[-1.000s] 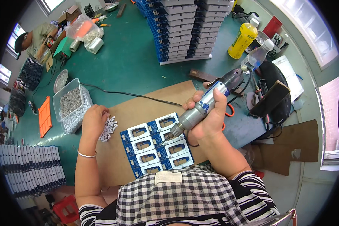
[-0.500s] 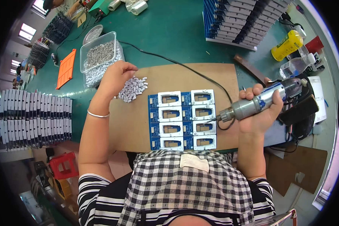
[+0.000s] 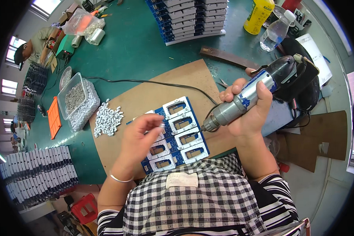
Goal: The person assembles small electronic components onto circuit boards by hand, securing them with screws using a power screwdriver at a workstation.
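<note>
Tabletop (image 3: 118, 43), green and wide, is carrying a tall stack of blue-and-white panels (image 3: 185, 17) at its far side, and a bank of similar panels (image 3: 39, 169) is standing at your left; whether those are finished, you can't tell from here. Nearer, a brown board (image 3: 141, 96) is lying before you, and the blue panel (image 3: 171, 143) you're working over is resting on it, close to your checked apron (image 3: 185, 204). White frames (image 3: 176, 101) are already sitting on that panel in two columns, four showing on the right, the left column partly hiding behind your hand. Some corners seem to be bearing tiny fittings, too small for counting, so the panel is probably only partway complete. A clear tub (image 3: 78, 125) of metal bits and white pieces is standing beside the board. Your right hand (image 3: 246, 124) is gripping a power driver (image 3: 227, 113), fingers wrapping its body, nose pointing toward the panel's right edge. A loose pile (image 3: 108, 120) is lying near the tub, suggesting plenty is left, while your left hand (image 3: 141, 133) is hovering over the left column, thumb and forefinger apparently pinching a small white piece (image 3: 162, 125).
</note>
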A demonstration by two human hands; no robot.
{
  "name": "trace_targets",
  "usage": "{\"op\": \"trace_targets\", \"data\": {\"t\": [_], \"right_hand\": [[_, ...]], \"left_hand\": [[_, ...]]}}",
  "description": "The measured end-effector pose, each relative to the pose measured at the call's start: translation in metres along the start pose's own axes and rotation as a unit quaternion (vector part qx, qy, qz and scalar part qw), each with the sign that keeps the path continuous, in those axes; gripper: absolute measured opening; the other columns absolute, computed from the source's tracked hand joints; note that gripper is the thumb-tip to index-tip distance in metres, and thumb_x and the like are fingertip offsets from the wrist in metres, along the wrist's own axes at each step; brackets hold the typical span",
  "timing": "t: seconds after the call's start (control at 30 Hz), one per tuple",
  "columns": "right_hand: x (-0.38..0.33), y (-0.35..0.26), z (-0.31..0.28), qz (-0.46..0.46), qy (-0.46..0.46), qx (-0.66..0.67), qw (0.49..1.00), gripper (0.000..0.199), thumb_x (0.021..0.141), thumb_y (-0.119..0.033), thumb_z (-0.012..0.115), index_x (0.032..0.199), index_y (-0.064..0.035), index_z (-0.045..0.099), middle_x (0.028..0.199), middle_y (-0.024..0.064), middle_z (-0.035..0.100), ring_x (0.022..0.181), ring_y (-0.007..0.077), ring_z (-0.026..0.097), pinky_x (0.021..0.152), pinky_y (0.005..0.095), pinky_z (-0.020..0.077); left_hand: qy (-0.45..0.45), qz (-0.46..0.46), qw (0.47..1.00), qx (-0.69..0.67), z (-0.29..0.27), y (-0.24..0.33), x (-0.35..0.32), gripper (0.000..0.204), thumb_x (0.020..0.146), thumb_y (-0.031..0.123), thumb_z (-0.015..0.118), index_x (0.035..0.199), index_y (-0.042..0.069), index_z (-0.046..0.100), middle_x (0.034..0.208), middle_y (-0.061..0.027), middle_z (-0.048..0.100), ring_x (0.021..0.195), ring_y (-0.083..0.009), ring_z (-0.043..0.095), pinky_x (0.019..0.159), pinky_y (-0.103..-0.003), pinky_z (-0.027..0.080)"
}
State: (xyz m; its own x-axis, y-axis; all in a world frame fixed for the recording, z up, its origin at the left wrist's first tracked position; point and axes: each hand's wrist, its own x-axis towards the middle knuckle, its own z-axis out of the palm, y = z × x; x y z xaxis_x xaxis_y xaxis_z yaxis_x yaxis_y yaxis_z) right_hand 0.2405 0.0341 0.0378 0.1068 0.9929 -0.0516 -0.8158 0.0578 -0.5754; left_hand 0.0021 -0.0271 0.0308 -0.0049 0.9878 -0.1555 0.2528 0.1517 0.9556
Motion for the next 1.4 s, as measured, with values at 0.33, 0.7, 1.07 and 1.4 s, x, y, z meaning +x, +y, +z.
{"op": "trace_targets", "data": {"t": [0.33, 0.7, 1.07, 1.4], "right_hand": [[-0.005, -0.013, -0.01, -0.095, -0.058, -0.075, 0.991, 0.05, 0.087, -0.042, 0.05, 0.124, -0.0112, 0.041, 0.073, 0.0053, 0.053, 0.062, 0.0185, 0.055, 0.062, 0.0356, 0.0441], [-0.007, -0.007, -0.014, -0.121, -0.108, -0.119, 0.98, 0.057, 0.086, -0.043, 0.052, 0.128, -0.0078, 0.036, 0.074, 0.008, 0.053, 0.061, 0.0203, 0.058, 0.065, 0.0377, 0.0486], [-0.007, -0.009, -0.011, -0.127, -0.12, -0.138, 0.975, 0.059, 0.086, -0.043, 0.053, 0.128, -0.0067, 0.035, 0.076, 0.0083, 0.054, 0.063, 0.0209, 0.059, 0.065, 0.0369, 0.0488], [-0.014, -0.013, 0.007, -0.13, -0.229, -0.234, 0.936, 0.066, 0.085, -0.042, 0.062, 0.13, -0.0068, 0.028, 0.077, 0.0094, 0.056, 0.066, 0.0238, 0.06, 0.066, 0.0369, 0.0498]], "left_hand": [[-0.049, 0.248, 0.915, 0.313, 0.038, -0.006, 0.012, 0.019, 0.069, 0.004, 0.072, 0.086, 0.012, 0.067, 0.081, 0.0012, 0.065, 0.083, -0.0204, 0.054, 0.08, -0.034, 0.035], [-0.022, 0.296, 0.891, 0.344, 0.046, -0.009, 0.006, 0.019, 0.067, 0.004, 0.074, 0.081, 0.014, 0.066, 0.08, 0.0026, 0.063, 0.084, -0.0188, 0.055, 0.078, -0.034, 0.033], [-0.044, 0.307, 0.887, 0.343, 0.044, -0.007, 0.009, 0.021, 0.064, 0.001, 0.073, 0.08, 0.013, 0.065, 0.079, 0.0015, 0.062, 0.082, -0.0197, 0.056, 0.076, -0.034, 0.035], [-0.023, 0.318, 0.896, 0.308, 0.049, -0.014, 0.008, 0.022, 0.066, -0.001, 0.071, 0.083, 0.01, 0.063, 0.081, -0.0015, 0.059, 0.079, -0.0223, 0.055, 0.075, -0.035, 0.036]]}}
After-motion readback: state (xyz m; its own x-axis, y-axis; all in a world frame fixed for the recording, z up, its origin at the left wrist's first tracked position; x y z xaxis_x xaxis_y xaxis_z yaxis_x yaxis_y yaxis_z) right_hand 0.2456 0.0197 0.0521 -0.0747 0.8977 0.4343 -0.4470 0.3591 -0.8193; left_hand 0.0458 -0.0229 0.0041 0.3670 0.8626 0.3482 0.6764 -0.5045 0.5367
